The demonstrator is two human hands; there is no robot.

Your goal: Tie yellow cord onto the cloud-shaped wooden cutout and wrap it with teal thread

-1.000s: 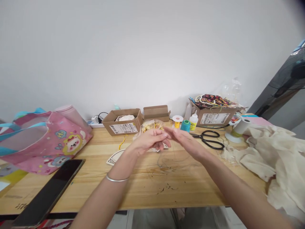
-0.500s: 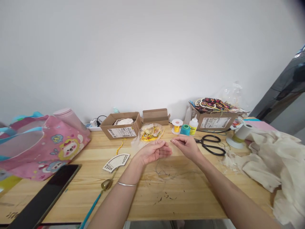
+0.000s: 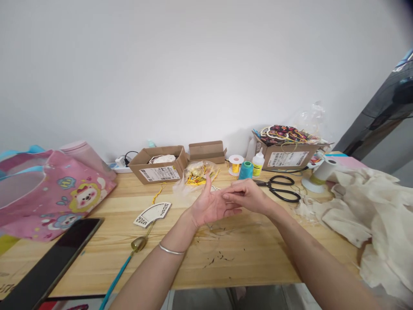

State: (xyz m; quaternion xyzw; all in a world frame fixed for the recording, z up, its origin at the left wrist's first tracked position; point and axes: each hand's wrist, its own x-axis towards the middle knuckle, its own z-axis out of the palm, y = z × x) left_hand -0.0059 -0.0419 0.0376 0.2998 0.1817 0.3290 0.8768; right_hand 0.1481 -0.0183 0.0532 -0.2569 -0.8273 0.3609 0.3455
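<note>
Above the middle of the table, my left hand (image 3: 214, 206) is open, palm up, with its thumb raised apart from the fingers. The fingertips of my right hand (image 3: 250, 196) are pressed together in a pinch over my left fingers; what they hold, if anything, is too small to make out. To the left lies a wooden fan-shaped piece (image 3: 153, 214) with a yellow braided loop, a small brass bell (image 3: 138, 244) and a teal tassel (image 3: 116, 282). Behind my hands are a clear bag of yellow cords (image 3: 196, 175), a teal thread spool (image 3: 246, 170) and a glue bottle (image 3: 258, 163).
Black-handled scissors (image 3: 282, 189) lie right of my hands. Cardboard boxes (image 3: 158, 165) stand along the wall, and cream cloth (image 3: 371, 206) is heaped at the right. A phone (image 3: 54, 262) and pink bag (image 3: 64, 193) occupy the left. Dark thread scraps (image 3: 219, 258) lie in front.
My left hand has opened, its thumb lifting away from the fingers. My right hand has come over onto the left fingers. The view has shifted slightly.
</note>
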